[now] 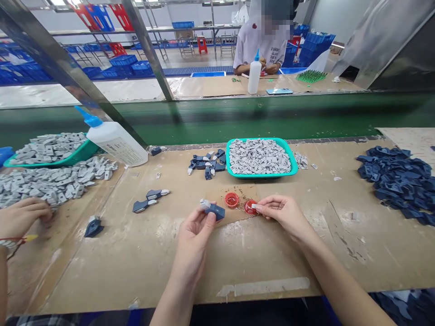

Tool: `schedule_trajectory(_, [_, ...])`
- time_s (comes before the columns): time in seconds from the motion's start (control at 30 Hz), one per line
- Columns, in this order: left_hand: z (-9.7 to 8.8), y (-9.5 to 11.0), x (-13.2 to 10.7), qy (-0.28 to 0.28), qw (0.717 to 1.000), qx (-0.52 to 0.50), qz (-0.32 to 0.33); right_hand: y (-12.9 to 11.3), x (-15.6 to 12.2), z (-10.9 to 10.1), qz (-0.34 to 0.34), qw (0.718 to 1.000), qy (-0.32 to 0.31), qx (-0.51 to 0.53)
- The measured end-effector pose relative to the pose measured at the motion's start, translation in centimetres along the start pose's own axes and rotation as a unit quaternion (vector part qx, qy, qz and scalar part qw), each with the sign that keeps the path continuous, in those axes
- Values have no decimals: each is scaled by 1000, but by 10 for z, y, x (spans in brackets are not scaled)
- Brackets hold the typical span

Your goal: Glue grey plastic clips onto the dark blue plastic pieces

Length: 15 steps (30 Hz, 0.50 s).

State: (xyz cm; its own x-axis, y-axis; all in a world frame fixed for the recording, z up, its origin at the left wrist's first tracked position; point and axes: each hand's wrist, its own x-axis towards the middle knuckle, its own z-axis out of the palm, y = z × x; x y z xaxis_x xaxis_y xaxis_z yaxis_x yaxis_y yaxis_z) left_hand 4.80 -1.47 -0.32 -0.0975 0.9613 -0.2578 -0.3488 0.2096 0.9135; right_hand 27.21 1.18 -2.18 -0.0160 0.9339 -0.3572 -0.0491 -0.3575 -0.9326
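seen from my remote station through the head camera: a workbench (142, 262) faced with brown cardboard. my left hand (194, 231), thumb and fingers closed, grips a navy plastic piece (217, 212) fitted with a light-grey end piece (205, 204); i hold it raised, just left of two shallow red dishes. my right hand (284, 213) pinches a small pale piece (254, 206) between thumb and forefinger, no gap left between them, its tip over the right red dish (248, 209); the left red dish (232, 199) sits just beside, both wet inside. beyond them stands a teal tray (261, 175) filled with small light-grey parts (261, 156); a cluster of joined navy-and-grey pieces (208, 173) lies to its left. a heap of navy pieces (404, 185) lies at far right. at left, a tilted white squeeze bottle (117, 140) with a blue nozzle stands near a heap of grey parts (73, 179), which a co-worker's hand (25, 219) reaches; i cannot tell what, if anything, those fingers hold. across the green strip (204, 122), another person (243, 54) sits behind a second squeeze bottle (254, 78).
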Motion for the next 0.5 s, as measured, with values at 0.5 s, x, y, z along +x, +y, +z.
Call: schedule_trajectory(0.5, [48, -4, -10, -36, 995, 56, 70, -36, -47, 17, -45, 992, -44, 113])
